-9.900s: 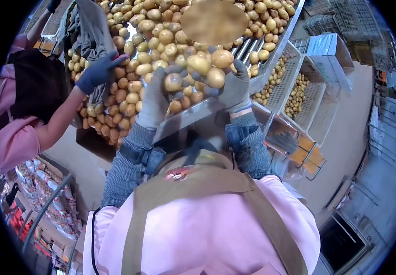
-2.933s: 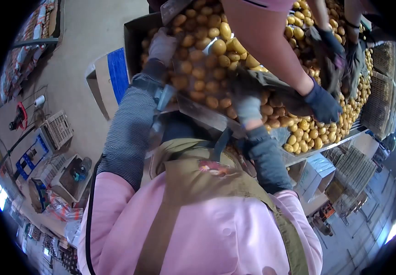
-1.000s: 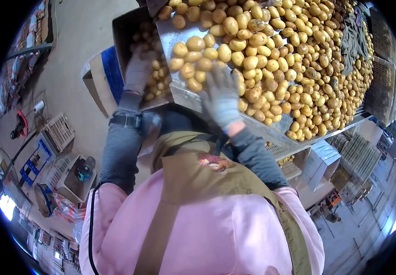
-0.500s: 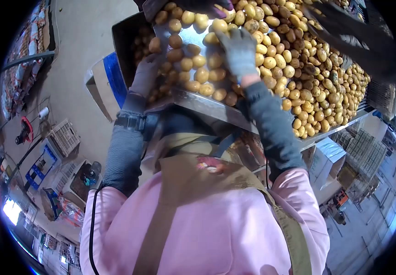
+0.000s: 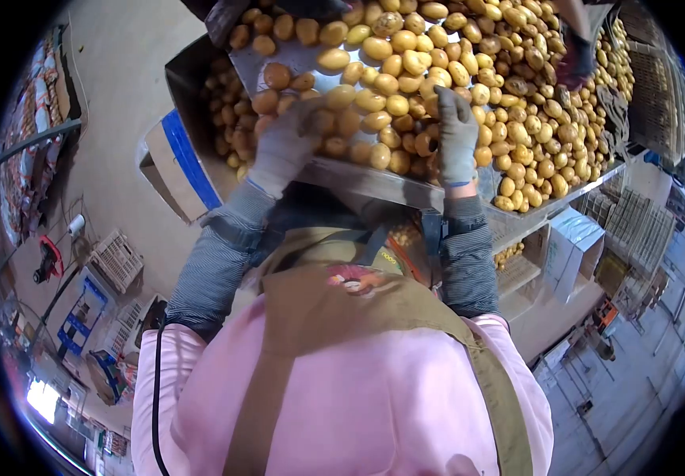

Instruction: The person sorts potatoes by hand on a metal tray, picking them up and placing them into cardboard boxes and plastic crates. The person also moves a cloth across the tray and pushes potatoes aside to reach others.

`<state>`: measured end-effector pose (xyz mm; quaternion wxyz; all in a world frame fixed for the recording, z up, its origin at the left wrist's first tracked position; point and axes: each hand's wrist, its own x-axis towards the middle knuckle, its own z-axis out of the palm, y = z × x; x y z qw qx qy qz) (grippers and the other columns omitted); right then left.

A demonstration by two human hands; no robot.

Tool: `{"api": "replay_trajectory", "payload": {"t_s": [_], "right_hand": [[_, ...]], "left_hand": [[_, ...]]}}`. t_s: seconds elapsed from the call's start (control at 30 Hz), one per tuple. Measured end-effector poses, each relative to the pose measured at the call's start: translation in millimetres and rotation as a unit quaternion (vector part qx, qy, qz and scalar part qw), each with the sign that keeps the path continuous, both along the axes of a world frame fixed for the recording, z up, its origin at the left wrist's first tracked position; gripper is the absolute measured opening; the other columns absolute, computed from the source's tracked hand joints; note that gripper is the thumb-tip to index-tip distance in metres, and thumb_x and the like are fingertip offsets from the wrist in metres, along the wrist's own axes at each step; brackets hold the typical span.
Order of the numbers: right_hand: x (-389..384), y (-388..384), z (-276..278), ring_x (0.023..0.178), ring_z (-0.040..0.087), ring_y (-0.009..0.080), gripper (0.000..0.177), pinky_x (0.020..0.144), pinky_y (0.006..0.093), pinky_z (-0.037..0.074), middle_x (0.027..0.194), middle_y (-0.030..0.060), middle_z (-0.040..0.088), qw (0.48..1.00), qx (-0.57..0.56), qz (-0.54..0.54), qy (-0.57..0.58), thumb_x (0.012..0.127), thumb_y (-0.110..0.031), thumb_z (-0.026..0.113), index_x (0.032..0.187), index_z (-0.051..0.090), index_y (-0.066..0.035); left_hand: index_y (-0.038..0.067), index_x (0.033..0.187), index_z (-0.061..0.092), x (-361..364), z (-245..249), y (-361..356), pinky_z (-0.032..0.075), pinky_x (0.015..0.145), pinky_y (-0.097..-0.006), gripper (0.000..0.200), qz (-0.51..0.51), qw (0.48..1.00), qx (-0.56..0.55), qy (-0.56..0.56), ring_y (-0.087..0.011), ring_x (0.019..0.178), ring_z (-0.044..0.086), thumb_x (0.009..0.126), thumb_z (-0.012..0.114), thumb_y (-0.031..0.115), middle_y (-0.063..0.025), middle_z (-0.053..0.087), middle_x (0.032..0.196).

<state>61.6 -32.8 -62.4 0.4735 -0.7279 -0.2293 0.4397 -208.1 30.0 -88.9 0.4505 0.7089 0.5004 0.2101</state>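
Many yellow-brown potatoes (image 5: pixel 378 99) lie spread over a metal sorting table (image 5: pixel 358 176). My left hand (image 5: pixel 285 147), in a pale grey glove, is at the table's near left, its fingers spread against several potatoes. My right hand (image 5: pixel 457 139), gloved alike, stands edge-on among the potatoes at the near side, fingers extended and touching some of them. A potato with a dark hollow (image 5: pixel 426 143) lies just left of that hand. No potato is visibly gripped in either hand, though the undersides of the fingers are hidden.
A dark-walled bin (image 5: pixel 192 75) with potatoes adjoins the table's left end. Another person's dark-gloved hands (image 5: pixel 576 62) reach in from the far side. A cardboard box with a blue edge (image 5: pixel 184 163) stands on the floor at left. Stacked crates (image 5: pixel 660 87) are at right.
My left hand has moved right and nearer. The right has moved right and nearer, from the middle of the potatoes. More potatoes now cover the metal surface between my hands.
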Motion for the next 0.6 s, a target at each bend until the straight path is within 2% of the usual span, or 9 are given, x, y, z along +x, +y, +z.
{"api": "replay_trajectory", "payload": {"t_s": [0.07, 0.17, 0.27, 0.33, 0.37, 0.47, 0.5, 0.57, 0.6], "right_hand": [[-1.4, 1.7, 5.6, 0.079, 0.068, 0.0172, 0.062, 0.063, 0.0295, 0.057, 0.105, 0.0096, 0.069, 0.96, -0.006, -0.041, 0.277, 0.097, -0.064, 0.053, 0.112, 0.067, -0.006], [-34.3, 5.0, 35.5, 0.075, 0.07, 0.0192, 0.072, 0.062, 0.0311, 0.06, 0.093, 0.0072, 0.071, 0.949, -0.075, -0.066, 0.299, 0.098, -0.07, 0.04, 0.114, 0.062, -0.004], [-60.5, 6.9, 15.2, 0.074, 0.07, 0.0177, 0.068, 0.053, 0.0274, 0.056, 0.1, 0.0103, 0.071, 0.914, -0.01, -0.102, 0.393, 0.1, -0.066, 0.041, 0.12, 0.06, -0.004], [-60.9, 3.4, 46.3, 0.08, 0.071, 0.0176, 0.067, 0.056, 0.0269, 0.056, 0.102, 0.0122, 0.07, 0.958, -0.109, 0.036, 0.264, 0.102, -0.063, 0.042, 0.123, 0.058, -0.002], [-61.4, -0.7, 59.4, 0.082, 0.071, 0.0175, 0.066, 0.058, 0.0267, 0.056, 0.103, 0.0131, 0.07, 0.963, -0.157, 0.105, 0.192, 0.102, -0.062, 0.042, 0.124, 0.058, -0.001], [-63.0, -19.7, 49.2, 0.093, 0.072, 0.0251, 0.054, 0.07, 0.037, 0.06, 0.11, 0.0164, 0.068, 0.924, -0.126, 0.035, 0.359, 0.108, -0.046, 0.041, 0.13, 0.05, 0.003], [-61.2, -31.7, 25.8, 0.107, 0.068, 0.0254, 0.05, 0.08, 0.0352, 0.059, 0.125, 0.0195, 0.063, 0.925, -0.031, 0.021, 0.379, 0.109, -0.037, 0.04, 0.138, 0.045, 0.003], [-63.8, -48.7, 27.3, 0.114, 0.065, 0.0248, 0.049, 0.088, 0.0353, 0.056, 0.133, 0.0202, 0.059, 0.963, 0.083, 0.123, 0.226, 0.109, -0.033, 0.041, 0.144, 0.039, 0.002], [-61.4, -51.1, 31.7, 0.118, 0.062, 0.0241, 0.05, 0.096, 0.0365, 0.053, 0.138, 0.0201, 0.055, 0.933, 0.09, 0.075, 0.339, 0.108, -0.028, 0.043, 0.148, 0.034, 0.001]], "left_hand": [[0.007, 0.136, 0.057, 16.7, -1.7, -7.3, 0.051, 0.093, -0.0315, 0.042, -0.02, 0.997, -0.043, -0.061, -0.0223, 0.112, 0.065, 0.1, 0.065, 0.026, -0.0139, 0.066, 0.126], [0.009, 0.144, 0.051, 36.8, 30.5, 2.1, 0.05, 0.098, -0.0327, 0.061, -0.106, 0.988, -0.013, -0.107, -0.024, 0.12, 0.061, 0.096, 0.067, 0.043, -0.015, 0.062, 0.132], [0.01, 0.145, 0.049, 49.0, 57.3, 4.8, 0.05, 0.099, -0.034, 0.07, -0.181, 0.979, 0.004, -0.097, -0.0252, 0.121, 0.061, 0.092, 0.069, 0.051, -0.0156, 0.06, 0.133], [0.01, 0.144, 0.051, 51.0, 56.9, 6.1, 0.05, 0.097, -0.034, 0.067, -0.229, 0.971, 0.045, -0.043, -0.0256, 0.118, 0.062, 0.092, 0.069, 0.049, -0.0154, 0.062, 0.132], [0.009, 0.139, 0.055, 44.3, 53.5, 10.3, 0.051, 0.095, -0.034, 0.057, -0.226, 0.968, -0.03, -0.103, -0.0254, 0.112, 0.066, 0.095, 0.069, 0.041, -0.0136, 0.067, 0.123], [0.007, 0.131, 0.061, 15.2, 37.2, 14.0, 0.052, 0.092, -0.0325, 0.042, -0.076, 0.995, -0.063, 0.017, -0.0215, 0.104, 0.068, 0.097, 0.067, 0.031, -0.0121, 0.071, 0.113], [0.006, 0.128, 0.063, -6.1, 7.6, 17.4, 0.052, 0.091, -0.0323, 0.037, 0.007, 0.999, -0.033, 0.025, -0.0208, 0.103, 0.068, 0.098, 0.064, 0.028, -0.0122, 0.071, 0.11], [0.006, 0.122, 0.066, -54.3, -18.0, 34.5, 0.052, 0.089, -0.0314, 0.029, 0.134, 0.99, -0.043, -0.004, -0.0196, 0.101, 0.068, 0.1, 0.061, 0.024, -0.0117, 0.072, 0.107], [0.005, 0.119, 0.068, -73.5, -12.0, 39.5, 0.052, 0.089, -0.0308, 0.027, 0.176, 0.98, -0.086, -0.039, -0.0191, 0.101, 0.068, 0.101, 0.059, 0.022, -0.0112, 0.073, 0.106]]}}
